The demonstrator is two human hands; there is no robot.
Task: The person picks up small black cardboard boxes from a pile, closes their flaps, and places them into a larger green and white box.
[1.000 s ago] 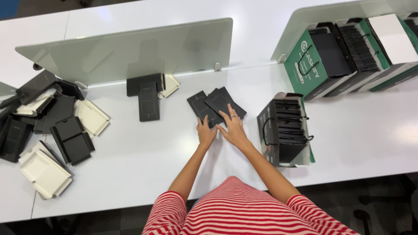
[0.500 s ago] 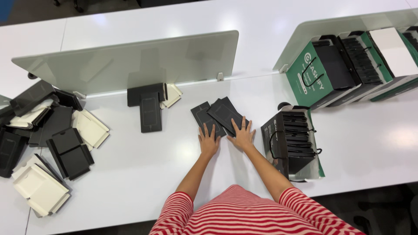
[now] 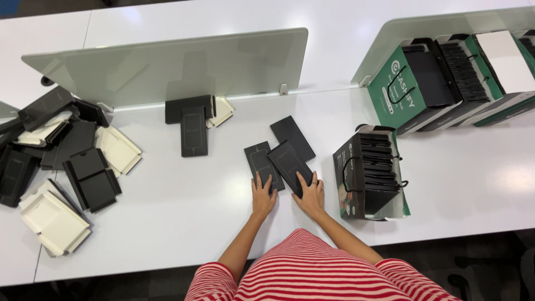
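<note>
Your left hand [image 3: 262,196] lies flat, fingers spread, on one flat black box [image 3: 263,165]; your right hand [image 3: 310,195] presses its overlapping neighbour [image 3: 290,160], seemingly ungripped. Both sit just left of the black bag [image 3: 365,174].

Head cam, high up, looking down at desk [image 3: 184,212].

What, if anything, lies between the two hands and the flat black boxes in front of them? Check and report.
Nothing visible. The left hand rests its fingers directly on the near end of one flat black box, and the right hand lies on the overlapping black box beside it. A third black box lies apart, farther back on the white table.
</note>
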